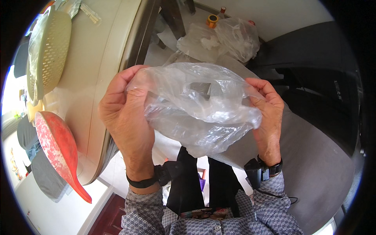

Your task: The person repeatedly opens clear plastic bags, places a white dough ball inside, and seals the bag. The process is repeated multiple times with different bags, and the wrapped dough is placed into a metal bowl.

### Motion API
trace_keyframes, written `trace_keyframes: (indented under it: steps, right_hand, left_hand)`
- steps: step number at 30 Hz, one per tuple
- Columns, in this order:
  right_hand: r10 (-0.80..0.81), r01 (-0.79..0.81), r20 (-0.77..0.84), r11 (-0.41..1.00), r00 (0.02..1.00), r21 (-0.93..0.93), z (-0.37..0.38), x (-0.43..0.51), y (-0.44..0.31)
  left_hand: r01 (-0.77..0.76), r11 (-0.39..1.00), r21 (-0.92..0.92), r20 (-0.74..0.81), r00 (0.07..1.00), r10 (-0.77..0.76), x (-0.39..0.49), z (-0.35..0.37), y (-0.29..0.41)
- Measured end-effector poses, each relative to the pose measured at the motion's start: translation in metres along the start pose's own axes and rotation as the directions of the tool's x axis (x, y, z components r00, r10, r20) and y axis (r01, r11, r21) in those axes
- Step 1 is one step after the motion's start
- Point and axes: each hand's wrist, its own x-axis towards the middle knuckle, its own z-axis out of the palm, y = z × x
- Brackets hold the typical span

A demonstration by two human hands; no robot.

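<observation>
A clear, crumpled plastic bag [202, 117] is stretched between my two hands in the middle of the view. My left hand [126, 105] pinches its left edge between thumb and fingers, near the table's edge. On the other side, my right hand [265, 102] grips the bag's right edge, with thumb and fingers closed on the film. The bag hangs partly open between them, and grey cloth shows through it. Both wrists wear black straps with small dark devices. Part of each hand's fingers lies behind the film.
A table [88, 88] on the left holds a green plastic colander [57, 53] and a red plastic scoop [60, 144]. Beyond my hands lie more clear plastic bags [217, 41] and a yellow-and-black object [212, 20]. A grey cloth-covered surface [317, 167] is at right, beside a large black object [317, 85].
</observation>
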Motion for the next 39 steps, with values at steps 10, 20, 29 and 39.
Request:
trace_keyframes:
  steps: [10,20,29,39]
  right_hand:
    - [-0.026,0.026,0.037,1.000,0.999,-0.012,0.005,-0.007,-0.018]
    - [-0.095,0.122,0.102,0.946,0.990,-0.302,0.038,-0.030,-0.052]
    - [-0.188,0.229,0.158,0.923,0.969,-0.310,0.062,-0.050,-0.069]
    - [-0.256,0.326,0.235,0.881,0.938,-0.343,0.076,-0.056,-0.081]
  left_hand:
    - [0.072,0.996,0.052,0.045,0.996,-0.075,0.001,-0.026,0.018]
    - [-0.113,0.901,0.419,0.030,0.993,0.111,-0.012,-0.042,0.020]
    - [0.063,0.997,0.053,-0.075,0.995,-0.059,-0.010,-0.059,0.023]
    - [0.279,0.822,-0.496,0.041,0.953,-0.299,-0.009,-0.058,0.015]
